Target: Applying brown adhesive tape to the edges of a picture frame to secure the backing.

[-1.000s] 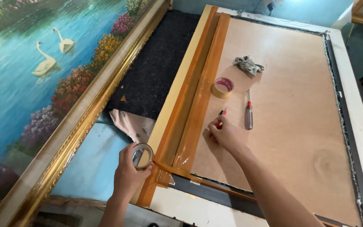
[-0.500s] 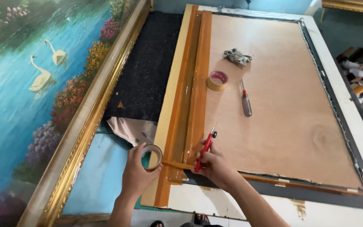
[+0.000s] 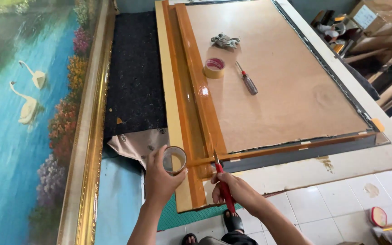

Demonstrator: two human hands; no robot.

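My left hand (image 3: 159, 178) grips a roll of brown tape (image 3: 174, 159) at the near left corner of a picture frame lying face down. A strip of tape runs from the roll to the right along the frame's near edge (image 3: 296, 147). My right hand (image 3: 234, 190) holds a red-handled knife (image 3: 223, 188), its blade tip touching the tape just right of the roll. The frame's left side (image 3: 189, 90) is covered with glossy brown tape. A brown backing board (image 3: 286, 77) fills the frame.
On the board lie a second tape roll (image 3: 214, 67), a red-handled screwdriver (image 3: 247, 80) and a crumpled grey cloth (image 3: 225, 41). A large gold-framed swan painting (image 3: 32, 113) lies at left, beside black fabric (image 3: 134, 72). Cardboard boxes (image 3: 373, 18) sit at the far right. White floor tiles (image 3: 341, 204) lie near.
My right hand picked up the red knife from the board and brought it down to the near corner, blade onto the tape. The camera view shifted so the frame lies further away.
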